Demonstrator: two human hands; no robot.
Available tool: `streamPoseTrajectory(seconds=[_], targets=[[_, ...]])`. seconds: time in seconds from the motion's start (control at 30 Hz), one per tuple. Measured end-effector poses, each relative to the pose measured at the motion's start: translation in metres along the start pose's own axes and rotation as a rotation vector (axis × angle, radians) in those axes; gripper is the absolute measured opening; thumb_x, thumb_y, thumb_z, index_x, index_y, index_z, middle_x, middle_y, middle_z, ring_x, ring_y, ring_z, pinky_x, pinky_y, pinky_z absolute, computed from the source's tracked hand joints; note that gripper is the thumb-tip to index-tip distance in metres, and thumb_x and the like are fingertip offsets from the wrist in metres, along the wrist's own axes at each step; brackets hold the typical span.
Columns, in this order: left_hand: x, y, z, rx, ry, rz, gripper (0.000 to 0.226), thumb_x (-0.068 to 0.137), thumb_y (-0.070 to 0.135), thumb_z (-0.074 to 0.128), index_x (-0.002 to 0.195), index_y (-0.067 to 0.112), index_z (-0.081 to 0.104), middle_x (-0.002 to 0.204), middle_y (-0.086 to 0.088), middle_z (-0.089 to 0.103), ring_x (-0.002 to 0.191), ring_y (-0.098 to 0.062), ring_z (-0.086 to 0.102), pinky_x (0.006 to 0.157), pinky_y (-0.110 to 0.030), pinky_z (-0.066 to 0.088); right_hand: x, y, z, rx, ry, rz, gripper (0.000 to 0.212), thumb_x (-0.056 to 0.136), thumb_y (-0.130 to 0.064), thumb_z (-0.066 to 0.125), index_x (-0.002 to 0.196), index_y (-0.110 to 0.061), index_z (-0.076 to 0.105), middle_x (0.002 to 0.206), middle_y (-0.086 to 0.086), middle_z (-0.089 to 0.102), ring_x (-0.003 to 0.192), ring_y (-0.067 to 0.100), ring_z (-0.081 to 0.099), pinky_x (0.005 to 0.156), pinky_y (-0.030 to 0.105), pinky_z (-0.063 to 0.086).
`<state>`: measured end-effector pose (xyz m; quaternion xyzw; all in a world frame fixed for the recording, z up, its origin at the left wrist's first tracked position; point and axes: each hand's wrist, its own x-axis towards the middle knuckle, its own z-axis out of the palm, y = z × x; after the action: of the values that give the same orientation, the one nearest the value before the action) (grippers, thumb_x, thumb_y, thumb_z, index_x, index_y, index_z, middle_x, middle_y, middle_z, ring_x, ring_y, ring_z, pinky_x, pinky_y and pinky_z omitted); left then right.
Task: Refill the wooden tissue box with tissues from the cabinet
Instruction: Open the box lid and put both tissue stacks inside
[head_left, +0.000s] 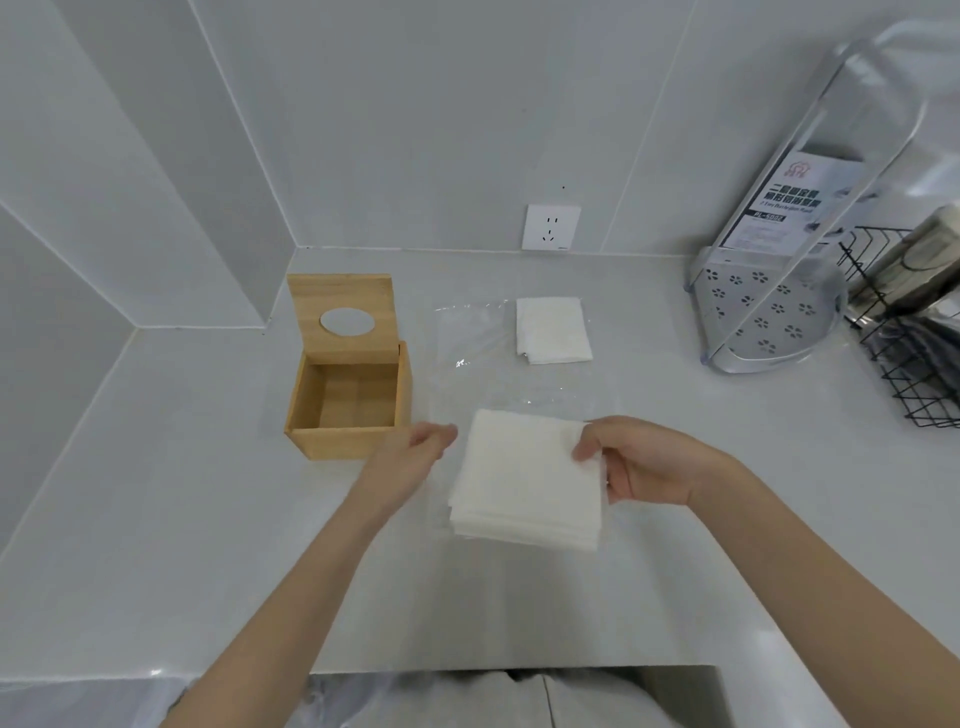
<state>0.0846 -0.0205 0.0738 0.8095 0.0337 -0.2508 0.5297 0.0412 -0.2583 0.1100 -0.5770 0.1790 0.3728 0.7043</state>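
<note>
On the grey counter (208, 519), right hand (644, 462) pinches the tissue stack (524, 483); left hand (415, 452) hovers loosely curled, empty.

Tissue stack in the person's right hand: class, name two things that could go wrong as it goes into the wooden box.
1. The right hand pinches the tissue stack by one edge only; the loose layers could fan out or slip.
2. The stack looks about as wide as the opening of the wooden tissue box, so corners may catch and crumple. The left hand holds nothing and could steady it.
</note>
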Motion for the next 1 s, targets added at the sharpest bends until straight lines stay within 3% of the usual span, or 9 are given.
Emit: streamPoseTrajectory(seconds=[0.07, 0.17, 0.33, 0.5, 0.6, 0.67, 0.77, 0.9, 1.0], targets=[[-0.007, 0.018, -0.004, -0.354, -0.240, -0.049, 0.034, 0.093, 0.038, 0.044, 0.105, 0.013, 0.064, 0.095, 0.002, 0.064, 0.086, -0.013, 0.059, 0.072, -0.022, 0.045, 0.008, -0.014, 0.003, -0.013, -0.027, -0.031, 0.026, 0.083, 0.000, 0.041, 0.092, -0.008, 0.064, 0.070, 0.001, 0.071, 0.058, 0.013, 0.066, 0.050, 0.024, 0.054], [-0.008, 0.026, -0.013, -0.533, -0.331, -0.080, 0.027, 0.087, 0.034, 0.053, 0.100, 0.015, 0.067, 0.094, 0.001, 0.068, 0.085, -0.013, 0.063, 0.074, -0.025, 0.048, 0.019, -0.029, 0.010, -0.019, -0.040, -0.046, 0.028, 0.085, 0.000, 0.037, 0.089, -0.010, 0.064, 0.068, -0.001, 0.072, 0.057, 0.012, 0.067, 0.051, 0.024, 0.055], [-0.009, 0.025, -0.025, -0.526, -0.240, -0.072, 0.017, 0.085, 0.010, 0.059, 0.099, 0.013, 0.069, 0.093, 0.000, 0.073, 0.080, -0.011, 0.068, 0.068, -0.020, 0.054, 0.035, -0.036, 0.019, -0.009, -0.044, -0.018, 0.025, 0.086, -0.003, 0.041, 0.096, -0.010, 0.063, 0.075, 0.001, 0.071, 0.063, 0.015, 0.068, 0.059, 0.028, 0.057], [-0.009, 0.015, -0.045, -0.571, -0.169, -0.087, 0.027, 0.084, 0.008, 0.060, 0.111, 0.006, 0.063, 0.104, -0.006, 0.069, 0.086, -0.015, 0.066, 0.070, -0.021, 0.055, 0.051, -0.025, 0.035, 0.065, 0.043, -0.083, 0.013, 0.084, -0.017, 0.059, 0.095, -0.013, 0.063, 0.084, 0.003, 0.065, 0.073, 0.019, 0.062, 0.073, 0.032, 0.050], [-0.004, 0.008, -0.061, -0.600, -0.156, -0.085, 0.029, 0.084, 0.007, 0.060, 0.113, 0.007, 0.063, 0.104, -0.006, 0.069, 0.084, -0.015, 0.067, 0.069, -0.021, 0.056, 0.063, -0.014, 0.051, 0.155, 0.026, -0.046, 0.026, 0.075, -0.024, 0.066, 0.099, -0.014, 0.063, 0.083, 0.003, 0.066, 0.076, 0.021, 0.063, 0.073, 0.036, 0.052], [0.000, 0.003, -0.073, -0.631, -0.159, -0.093, 0.030, 0.083, 0.007, 0.060, 0.113, 0.007, 0.063, 0.103, -0.006, 0.069, 0.083, -0.015, 0.068, 0.069, -0.022, 0.057, 0.074, -0.010, 0.064, 0.212, 0.005, -0.033, 0.028, 0.078, -0.023, 0.065, 0.103, -0.012, 0.062, 0.089, 0.005, 0.067, 0.083, 0.025, 0.065, 0.082, 0.042, 0.054], [0.010, -0.003, -0.095, -0.624, -0.166, -0.118, 0.029, 0.083, 0.006, 0.060, 0.112, 0.006, 0.062, 0.102, -0.007, 0.070, 0.082, -0.015, 0.069, 0.067, -0.022, 0.058, 0.092, -0.017, 0.084, 0.223, 0.069, -0.121, 0.014, 0.087, -0.017, 0.057, 0.096, -0.009, 0.065, 0.086, 0.004, 0.072, 0.079, 0.019, 0.067, 0.080, 0.037, 0.055], [0.029, -0.010, -0.126, -0.601, -0.133, -0.144, 0.030, 0.084, 0.006, 0.060, 0.114, 0.002, 0.061, 0.110, -0.011, 0.067, 0.091, -0.021, 0.065, 0.070, -0.025, 0.057, 0.115, -0.032, 0.106, 0.072, 0.196, -0.239, 0.013, 0.086, -0.018, 0.060, 0.091, -0.008, 0.068, 0.088, 0.005, 0.071, 0.079, 0.017, 0.066, 0.077, 0.030, 0.053], [0.047, -0.011, -0.147, -0.510, -0.074, -0.143, 0.026, 0.085, 0.009, 0.060, 0.110, -0.001, 0.061, 0.098, -0.011, 0.068, 0.079, -0.017, 0.066, 0.064, -0.025, 0.056, 0.131, -0.043, 0.121, 0.008, 0.292, -0.275, 0.011, 0.085, -0.017, 0.062, 0.092, -0.009, 0.067, 0.093, 0.007, 0.070, 0.083, 0.021, 0.066, 0.081, 0.032, 0.053]])
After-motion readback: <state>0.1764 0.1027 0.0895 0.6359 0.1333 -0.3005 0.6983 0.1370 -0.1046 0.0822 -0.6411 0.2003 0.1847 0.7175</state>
